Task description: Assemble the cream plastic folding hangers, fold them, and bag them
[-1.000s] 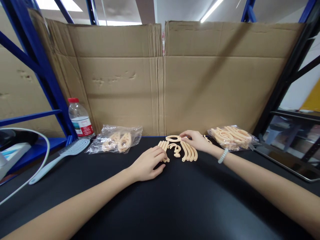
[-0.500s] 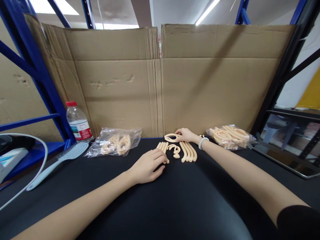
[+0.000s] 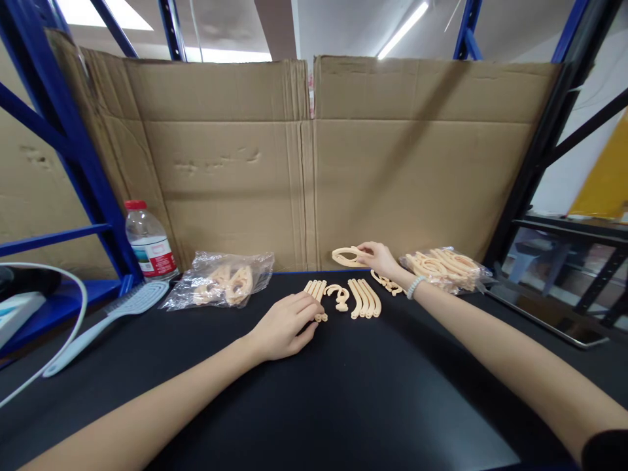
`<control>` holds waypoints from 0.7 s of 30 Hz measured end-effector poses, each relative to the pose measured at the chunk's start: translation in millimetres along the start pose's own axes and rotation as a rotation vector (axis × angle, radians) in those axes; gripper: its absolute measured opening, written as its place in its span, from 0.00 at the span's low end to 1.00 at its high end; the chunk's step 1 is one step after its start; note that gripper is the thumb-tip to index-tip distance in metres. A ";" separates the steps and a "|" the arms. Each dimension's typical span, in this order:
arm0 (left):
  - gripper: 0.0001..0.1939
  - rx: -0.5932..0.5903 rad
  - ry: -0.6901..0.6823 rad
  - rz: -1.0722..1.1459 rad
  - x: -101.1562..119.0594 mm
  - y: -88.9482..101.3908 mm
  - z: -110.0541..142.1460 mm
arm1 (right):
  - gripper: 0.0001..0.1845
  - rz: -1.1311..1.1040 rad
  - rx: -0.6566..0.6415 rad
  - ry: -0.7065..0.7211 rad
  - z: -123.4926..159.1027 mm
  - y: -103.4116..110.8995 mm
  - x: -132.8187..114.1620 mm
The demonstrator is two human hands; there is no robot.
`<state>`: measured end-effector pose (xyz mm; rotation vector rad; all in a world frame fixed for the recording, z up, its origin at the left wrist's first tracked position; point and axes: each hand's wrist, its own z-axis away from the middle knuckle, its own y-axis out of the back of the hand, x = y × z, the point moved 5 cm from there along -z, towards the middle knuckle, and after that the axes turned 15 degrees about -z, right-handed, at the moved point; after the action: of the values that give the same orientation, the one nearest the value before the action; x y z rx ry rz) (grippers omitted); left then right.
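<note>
My right hand (image 3: pixel 380 258) pinches one end of an oval beige plastic hanger piece (image 3: pixel 337 258), holding it above the far edge of the table. My left hand (image 3: pixel 287 326) rests with bent, parted fingers over the near ends of several beige hanger arms (image 3: pixel 314 288), partly hiding them. Beside these lie beige hanger hooks (image 3: pixel 341 299). To their right is a row of several curved hanger arms (image 3: pixel 366 299). More small beige pieces (image 3: pixel 385 282) lie under my right wrist, partly covered.
A clear bag of beige parts (image 3: pixel 226 284) lies at left and another bag (image 3: pixel 444 268) at right. Further left are a bottle (image 3: pixel 152 248), a pale blue hairbrush (image 3: pixel 112 314) and a white cable (image 3: pixel 78 333). A tablet-like slab (image 3: pixel 544 317) lies right. Cardboard (image 3: pixel 235 163) stands behind.
My right hand has lifted the oval hanger piece off the table and moved it slightly right, uncovering the small pieces near the wrist. My left hand stays on the left hanger arms.
</note>
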<state>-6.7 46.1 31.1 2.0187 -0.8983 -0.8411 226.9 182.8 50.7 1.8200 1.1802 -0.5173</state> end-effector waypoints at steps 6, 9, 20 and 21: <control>0.15 0.224 0.430 0.226 -2.8 10.5 -2.3 | 0.15 -0.183 -0.123 0.089 56.4 20.7 -52.6; 0.17 0.186 0.582 0.500 17.5 13.5 -8.6 | 0.14 -0.235 -0.221 0.158 98.0 15.3 -79.9; 0.13 -0.179 0.628 1.090 58.4 -24.1 -5.5 | 0.23 -0.230 -0.185 0.097 103.9 12.4 -70.5; 0.13 -0.194 0.619 1.093 58.7 -23.9 -6.1 | 0.23 -0.086 -0.202 0.147 102.0 10.9 -64.3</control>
<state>36.9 12.2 -0.6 1.1766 -1.2444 0.2847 218.4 62.0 48.5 1.6615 1.3643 -0.3035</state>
